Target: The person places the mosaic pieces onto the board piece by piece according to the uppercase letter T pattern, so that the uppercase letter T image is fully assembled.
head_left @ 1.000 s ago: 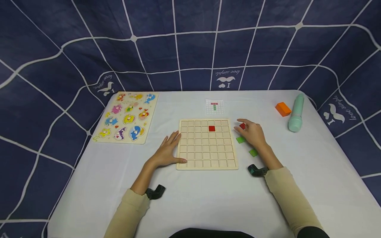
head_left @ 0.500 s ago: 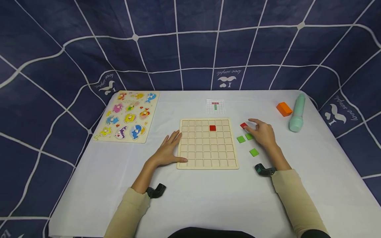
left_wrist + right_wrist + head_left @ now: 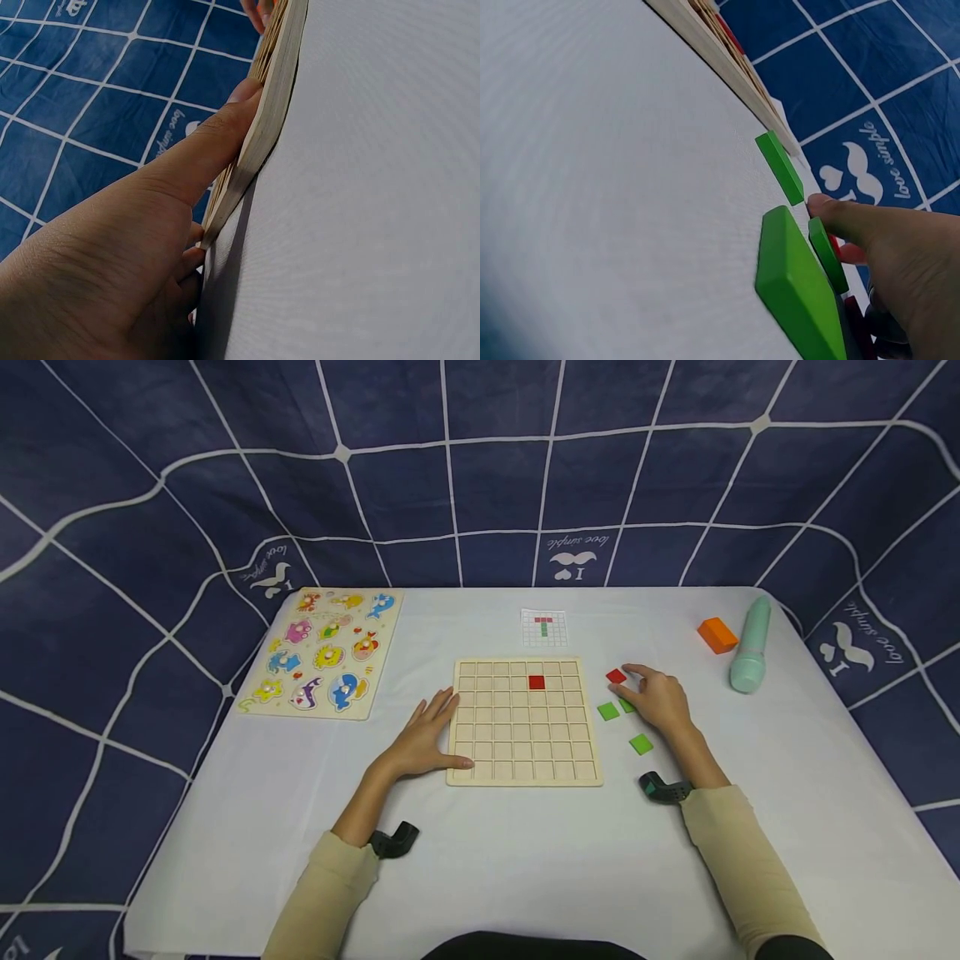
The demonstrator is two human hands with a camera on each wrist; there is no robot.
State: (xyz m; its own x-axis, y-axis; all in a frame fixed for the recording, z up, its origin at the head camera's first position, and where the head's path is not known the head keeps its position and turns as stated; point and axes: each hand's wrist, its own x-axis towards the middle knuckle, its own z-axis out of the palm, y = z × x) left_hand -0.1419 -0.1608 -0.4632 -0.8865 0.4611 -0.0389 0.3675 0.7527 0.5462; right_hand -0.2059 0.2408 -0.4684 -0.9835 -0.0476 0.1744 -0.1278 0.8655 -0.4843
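Note:
A wooden grid board (image 3: 525, 723) lies mid-table with one red tile (image 3: 536, 682) in an upper cell. My left hand (image 3: 420, 745) rests at its left edge, fingers spread, thumb on the lower left corner; in the left wrist view the thumb (image 3: 217, 135) lies along the rim. Right of the board, my right hand (image 3: 660, 697) hovers low with thumb and index finger on either side of a loose red tile (image 3: 616, 676). Beneath and near it lie green tiles (image 3: 608, 711), one partly hidden by the hand. The right wrist view shows a green tile (image 3: 795, 281) close up.
A small pattern card (image 3: 544, 629) with a red and green T lies behind the board. An animal peg puzzle (image 3: 322, 656) lies at the left. Far right are an orange block (image 3: 717, 636) and a pale green cylindrical object (image 3: 750, 647).
My right hand shifts right from over the tiles, then slightly back left, uncovering more of the red and green tiles. The left hand stays on the board.

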